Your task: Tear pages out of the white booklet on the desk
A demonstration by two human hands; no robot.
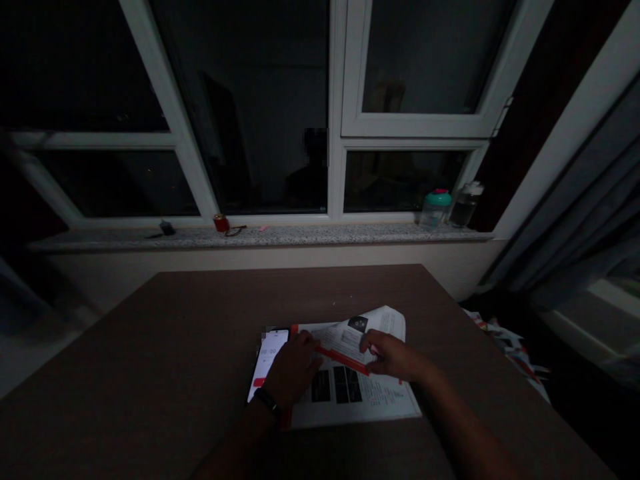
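**Printed leaflet (pixel 380 400) curled up between both hands**

I'm reading this over the head camera feed, and the room is dim, so I'm careful with the close detail. Nearest me, the left hand (pixel 293 370), with a black wristband (pixel 267 402) at its wrist, lies over the leaflet's left side. Its fingers (pixel 309 341) reach toward an orange strip (pixel 340 359) on the paper, but I cannot tell whether they grip it or only press on it. Across from it, the right hand (pixel 390 355) has its fingers half curled at the raised part of the sheet. They seem to pinch the paper, though I cannot tell how firmly.

The leaflet lies on a brown wood-grain table (pixel 150 347), its upper part bent up off the surface. A smartphone (pixel 267 360) with a lit screen sits just beside it, partly under the left hand. A sharp pull could crease or tear the curled paper, and a sideways sweep of the left wrist could shove the phone. The low light could also hide a slip from me.

Farther off, a granite window sill (pixel 320 235) holds a small red cylinder (pixel 221 223), a teal-lidded jar (pixel 436 208) and a clear bottle (pixel 465 205), below dark window panes (pixel 265 100).
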